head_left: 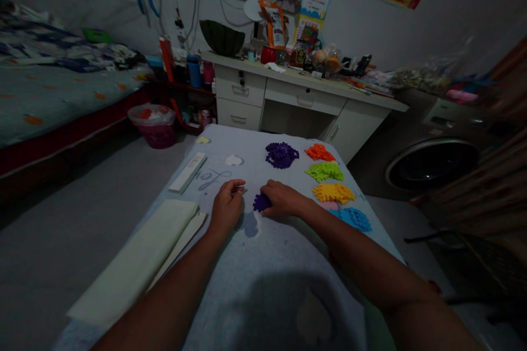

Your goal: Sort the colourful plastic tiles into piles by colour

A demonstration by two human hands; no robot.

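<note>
Handling the small purple pieces seems the step in hand. They lie mid-frame, the right hand curved around them — whether pinching, I cannot tell. The left hand, left of them, is loosely spread, seemingly empty. The next move calls for light fingertips — the pieces look loose.

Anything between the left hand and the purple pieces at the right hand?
Nothing visible: only tablecloth shows between the left hand and the purple pieces. The right hand partly covers their right side.
</note>
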